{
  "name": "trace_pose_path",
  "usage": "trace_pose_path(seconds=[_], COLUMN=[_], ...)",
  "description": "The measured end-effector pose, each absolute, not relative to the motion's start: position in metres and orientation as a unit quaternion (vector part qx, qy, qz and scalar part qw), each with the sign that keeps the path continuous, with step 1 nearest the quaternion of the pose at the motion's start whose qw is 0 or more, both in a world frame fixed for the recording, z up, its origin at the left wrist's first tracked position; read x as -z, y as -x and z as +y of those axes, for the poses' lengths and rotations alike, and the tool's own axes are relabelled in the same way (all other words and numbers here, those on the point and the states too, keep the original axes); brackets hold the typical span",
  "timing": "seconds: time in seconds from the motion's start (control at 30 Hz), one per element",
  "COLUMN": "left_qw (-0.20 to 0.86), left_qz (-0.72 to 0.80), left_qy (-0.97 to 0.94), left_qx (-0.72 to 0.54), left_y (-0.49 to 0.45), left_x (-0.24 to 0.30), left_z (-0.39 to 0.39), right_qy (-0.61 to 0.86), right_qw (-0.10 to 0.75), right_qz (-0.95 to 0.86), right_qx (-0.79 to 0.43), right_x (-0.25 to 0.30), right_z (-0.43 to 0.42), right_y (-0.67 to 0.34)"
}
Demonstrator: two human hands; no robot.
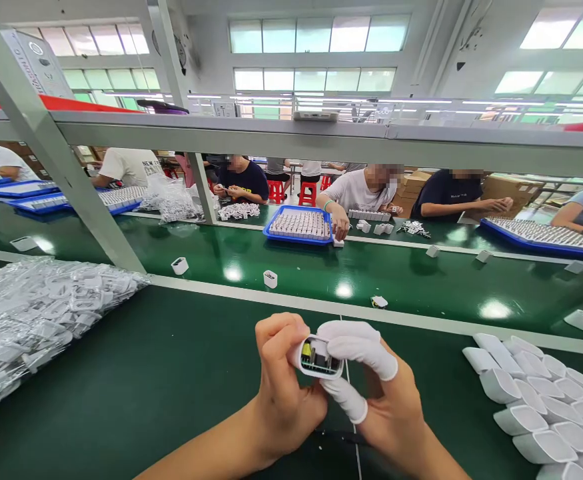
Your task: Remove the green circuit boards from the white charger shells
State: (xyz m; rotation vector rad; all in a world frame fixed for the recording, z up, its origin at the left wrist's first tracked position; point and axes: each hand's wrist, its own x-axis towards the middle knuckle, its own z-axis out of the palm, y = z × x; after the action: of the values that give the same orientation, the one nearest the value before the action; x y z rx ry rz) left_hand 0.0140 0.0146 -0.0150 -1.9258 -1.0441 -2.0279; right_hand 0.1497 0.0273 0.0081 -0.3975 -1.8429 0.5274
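Observation:
Between both hands, above the dark green bench, is a white plastic charger housing [297, 359] with its open end towards me. A circuit board [316, 360] with a yellow component shows inside it. My left hand [286, 387] is closed around the housing's left side, bare-fingered. White finger cots cover the thumb and two fingers of my right hand [386, 387], which pinches the housing from the right. The right fingertips cover part of the opening.
To the left lies a clear bag of white parts [46, 320]. Several white housings [546, 400] stand in rows at the right. Beyond a pale strip, a green conveyor belt [211, 267] carries scattered units. Co-workers sit opposite near blue trays [298, 241]; a metal frame [86, 193] crosses the view.

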Motion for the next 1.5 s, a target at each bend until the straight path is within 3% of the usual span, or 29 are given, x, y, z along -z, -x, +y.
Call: trace_pose_path(seconds=[0.13, 0.33, 0.5, 0.93, 1.3, 1.5], left_qw=[0.086, 0.139, 0.162, 0.022, 0.023, -0.068], left_qz=[-0.351, -0.346, -0.335, -0.331, -0.330, -0.303], left_qy=[0.659, 0.717, 0.751, 0.830, 0.873, 0.818], left_qx=[0.660, 0.590, 0.546, 0.449, 0.358, 0.484], left_y=[-0.011, -0.008, -0.005, 0.008, 0.012, 0.007], left_x=[0.009, 0.009, 0.006, -0.011, -0.014, -0.012], left_z=[0.013, 0.016, 0.017, 0.005, 0.002, 0.009], right_qy=[0.199, 0.274, 0.288, 0.283, 0.313, 0.318], right_qw=[0.538, 0.505, 0.472, 0.455, 0.410, 0.458], right_qz=[-0.765, -0.810, -0.829, -0.840, -0.849, -0.799], right_qx=[-0.293, -0.120, -0.078, -0.087, -0.118, -0.225], right_x=[-0.022, -0.031, -0.029, -0.026, -0.031, -0.042], right_z=[0.029, 0.026, 0.025, 0.019, 0.020, 0.017], right_y=[-0.163, -0.166, -0.166, -0.170, -0.172, -0.176])
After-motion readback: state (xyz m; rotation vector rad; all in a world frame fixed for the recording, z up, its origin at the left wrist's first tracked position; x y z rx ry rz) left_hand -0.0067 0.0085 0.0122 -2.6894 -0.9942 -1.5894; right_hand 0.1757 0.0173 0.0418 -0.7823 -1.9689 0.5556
